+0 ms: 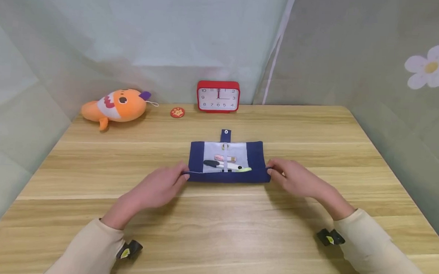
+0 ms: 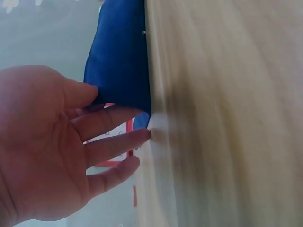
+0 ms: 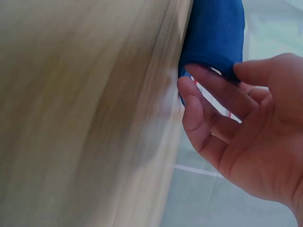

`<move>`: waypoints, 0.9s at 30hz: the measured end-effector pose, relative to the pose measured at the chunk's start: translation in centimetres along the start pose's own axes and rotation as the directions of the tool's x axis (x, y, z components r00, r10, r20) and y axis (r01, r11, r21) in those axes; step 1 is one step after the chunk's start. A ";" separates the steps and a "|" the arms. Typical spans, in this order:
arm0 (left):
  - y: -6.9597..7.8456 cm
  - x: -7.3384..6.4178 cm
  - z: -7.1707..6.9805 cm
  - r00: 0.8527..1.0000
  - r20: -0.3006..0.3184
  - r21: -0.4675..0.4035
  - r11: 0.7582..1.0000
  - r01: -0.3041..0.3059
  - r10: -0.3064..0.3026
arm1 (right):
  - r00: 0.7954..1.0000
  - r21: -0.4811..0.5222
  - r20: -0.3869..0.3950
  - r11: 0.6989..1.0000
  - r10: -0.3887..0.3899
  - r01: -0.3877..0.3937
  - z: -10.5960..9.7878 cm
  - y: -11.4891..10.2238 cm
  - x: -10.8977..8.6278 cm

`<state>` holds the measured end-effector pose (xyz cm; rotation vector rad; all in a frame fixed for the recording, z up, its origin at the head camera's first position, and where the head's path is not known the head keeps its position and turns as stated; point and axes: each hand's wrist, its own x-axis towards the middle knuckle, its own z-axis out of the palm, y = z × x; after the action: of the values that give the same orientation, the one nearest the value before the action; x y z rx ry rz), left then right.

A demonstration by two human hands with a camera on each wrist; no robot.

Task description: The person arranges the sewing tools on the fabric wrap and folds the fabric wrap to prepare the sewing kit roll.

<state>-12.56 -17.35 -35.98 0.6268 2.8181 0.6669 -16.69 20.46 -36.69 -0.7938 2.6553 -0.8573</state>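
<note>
A navy fabric roll-up pouch (image 1: pixel 255 155) with a pale lining lies unfolded on the table. Its near edge stands folded up. My left hand (image 1: pixel 162 185) pinches the left corner of that raised edge between thumb and fingers; in the left wrist view the other fingers (image 2: pixel 111 146) spread below. At the right corner, my right hand (image 1: pixel 293 177) pinches the same edge. Inside, under a pale strap, lie a slim white tool with a dark end (image 1: pixel 222 165) and a small pink item (image 1: pixel 224 158). A snap tab (image 1: pixel 225 135) sticks out at the far side.
A red alarm clock (image 1: pixel 218 97) stands at the table's back edge. Left of it lie a round red badge (image 1: pixel 177 112) and an orange plush toy (image 1: pixel 118 105). The wooden table (image 1: pixel 215 226) extends around the pouch, with hanging cloth behind it.
</note>
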 end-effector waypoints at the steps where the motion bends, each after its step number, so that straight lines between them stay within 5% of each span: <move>1: 0.0 0.2 0.0 1.000 -0.011 -0.001 1.000 0.008 -0.008 | 1.000 0.017 -0.006 1.000 0.016 -0.016 0.0 0.1 0.3; 9: 0.2 2.1 0.3 0.988 -0.101 0.031 0.993 0.117 -0.113 | 0.989 0.080 -0.022 0.986 0.148 -0.146 0.3 0.5 2.3; 15: 0.9 3.4 0.1 0.972 -0.106 0.073 0.973 0.217 -0.209 | 0.979 0.087 -0.024 0.976 0.204 -0.201 0.4 0.3 3.2; 27: 1.2 4.1 0.4 0.963 -0.122 0.122 0.960 0.253 -0.239 | 0.971 0.066 -0.021 0.970 0.236 -0.235 0.8 -0.3 3.7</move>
<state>-15.63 -14.40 -36.10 0.2572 2.9901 0.4770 -19.30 17.81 -37.36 -0.4420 2.6626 -0.8887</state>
